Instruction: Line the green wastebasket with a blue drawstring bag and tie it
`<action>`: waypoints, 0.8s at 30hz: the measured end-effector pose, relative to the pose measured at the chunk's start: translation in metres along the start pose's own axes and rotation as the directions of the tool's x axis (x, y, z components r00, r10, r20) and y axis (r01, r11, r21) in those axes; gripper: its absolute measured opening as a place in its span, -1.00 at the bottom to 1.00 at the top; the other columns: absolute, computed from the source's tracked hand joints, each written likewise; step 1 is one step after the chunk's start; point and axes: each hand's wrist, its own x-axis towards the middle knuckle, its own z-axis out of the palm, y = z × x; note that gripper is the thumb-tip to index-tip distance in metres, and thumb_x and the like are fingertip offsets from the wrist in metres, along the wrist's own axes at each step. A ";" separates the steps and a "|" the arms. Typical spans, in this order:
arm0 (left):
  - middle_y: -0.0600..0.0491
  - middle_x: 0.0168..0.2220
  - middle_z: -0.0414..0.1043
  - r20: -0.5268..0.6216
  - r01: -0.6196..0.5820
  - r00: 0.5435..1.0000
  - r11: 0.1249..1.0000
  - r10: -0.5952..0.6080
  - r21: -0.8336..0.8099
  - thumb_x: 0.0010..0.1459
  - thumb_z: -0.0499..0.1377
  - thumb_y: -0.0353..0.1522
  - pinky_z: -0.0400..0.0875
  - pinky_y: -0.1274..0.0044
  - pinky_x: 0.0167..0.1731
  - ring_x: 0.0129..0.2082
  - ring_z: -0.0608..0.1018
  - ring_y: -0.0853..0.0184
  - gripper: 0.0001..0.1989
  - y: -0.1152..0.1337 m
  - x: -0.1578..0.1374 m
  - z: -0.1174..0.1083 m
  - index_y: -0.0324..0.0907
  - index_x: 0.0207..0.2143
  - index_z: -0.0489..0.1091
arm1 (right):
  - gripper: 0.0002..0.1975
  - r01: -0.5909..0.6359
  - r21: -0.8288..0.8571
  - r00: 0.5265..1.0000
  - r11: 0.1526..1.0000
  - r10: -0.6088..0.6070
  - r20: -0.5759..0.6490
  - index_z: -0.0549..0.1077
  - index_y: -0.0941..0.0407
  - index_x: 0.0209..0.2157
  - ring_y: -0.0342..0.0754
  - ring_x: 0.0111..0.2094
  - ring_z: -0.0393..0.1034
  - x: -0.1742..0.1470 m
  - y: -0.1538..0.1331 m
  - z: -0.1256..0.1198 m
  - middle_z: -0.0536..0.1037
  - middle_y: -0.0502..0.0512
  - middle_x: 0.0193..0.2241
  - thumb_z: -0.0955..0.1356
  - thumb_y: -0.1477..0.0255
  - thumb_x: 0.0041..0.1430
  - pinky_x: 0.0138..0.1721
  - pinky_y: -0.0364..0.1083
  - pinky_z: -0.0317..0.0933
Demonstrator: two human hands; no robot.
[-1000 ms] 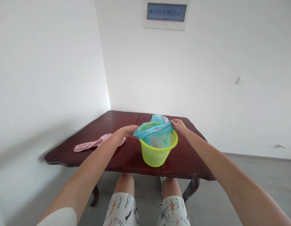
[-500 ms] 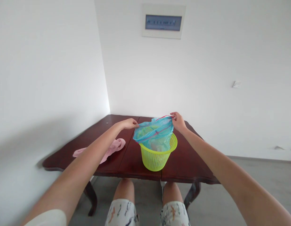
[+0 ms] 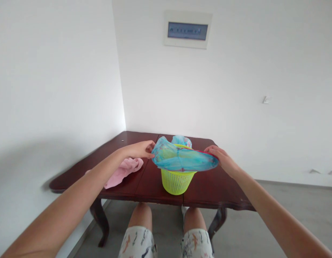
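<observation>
Your left hand [image 3: 141,149] is at the left side of the thin blue bag [image 3: 186,162]. Its fingers are bent and its thumb is near the bag's edge, but you can't tell from here if they are pressed together on it. Your right hand [image 3: 222,157] is at the other end, holding the bag's right edge, with the fingers lying over the red string [image 3: 197,150]. The thumb is hidden there. The bag is pulled wide between your two hands.

The bag sits over the top of the yellow-green basket [image 3: 177,182] and hides most of its rim. Its right end sticks out past the basket, and a puffy bit pokes up on the far side. The basket stands upright near the front edge of the dark red table [image 3: 209,188], close to the middle.

A pink cloth [image 3: 123,173] lies crumpled on the table, to the left of the basket. Your left arm covers part of it. On the far wall there is a box with a dark window [image 3: 187,30] up high, and a white switch [image 3: 266,100] to the right.
</observation>
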 end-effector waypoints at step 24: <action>-0.22 0.48 0.57 -0.263 -0.223 0.912 0.919 0.315 0.327 0.67 -0.13 0.19 0.50 0.16 0.47 0.44 0.63 0.02 -0.26 -0.022 0.035 0.065 -0.10 0.30 0.57 | -0.48 0.115 -0.322 0.942 0.940 -0.206 -0.265 0.33 0.01 -0.39 0.10 -0.13 0.63 -0.108 0.054 0.082 0.79 0.23 0.03 0.42 -0.02 0.57 0.01 0.01 0.46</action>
